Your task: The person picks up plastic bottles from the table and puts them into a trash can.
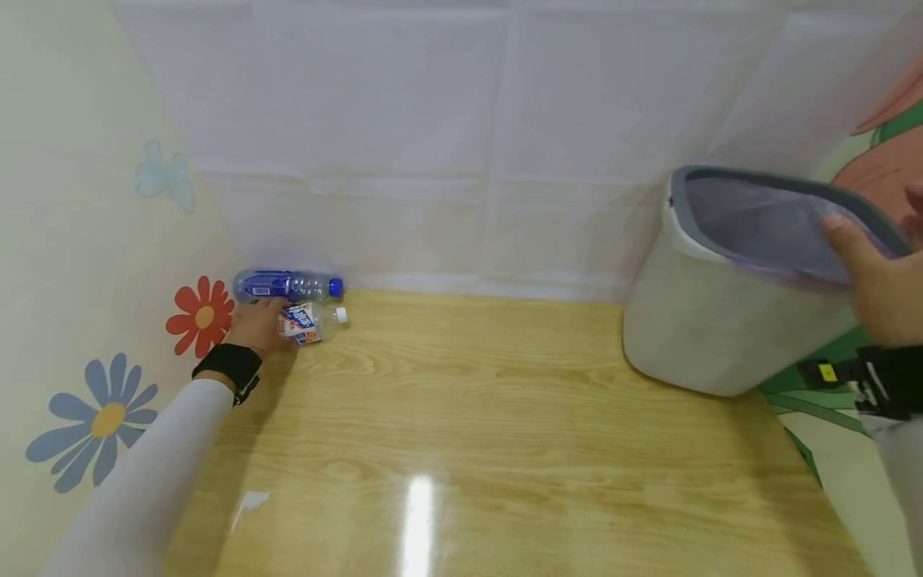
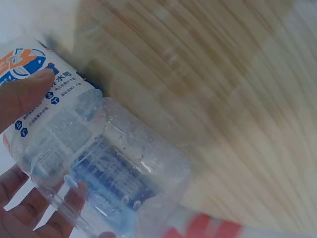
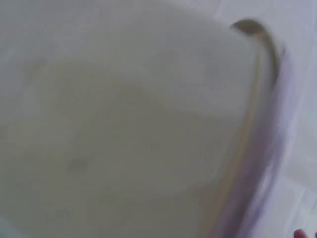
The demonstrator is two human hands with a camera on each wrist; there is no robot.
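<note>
At the left end of the table, my left hand [image 1: 258,327] grips a clear plastic bottle [image 1: 328,322] with a white cap and a printed label. The left wrist view shows the thumb [image 2: 25,96] on the bottle's white label [image 2: 54,74] and the fingers [image 2: 37,218] around its other side. Behind it lies a second plastic bottle [image 1: 313,284] with a blue label and blue cap, on its side. My right hand [image 1: 890,288] is over the near right rim of a waste bin [image 1: 728,328], thumb extended above the opening. Only a fingertip [image 3: 299,233] shows in the right wrist view.
The light bin has a grey rim [image 1: 692,208] and a thin translucent liner [image 1: 786,276]. A white sheet [image 1: 433,144] covers the back wall. Walls with painted flowers [image 1: 108,420] bound the wooden table [image 1: 490,417] on both sides.
</note>
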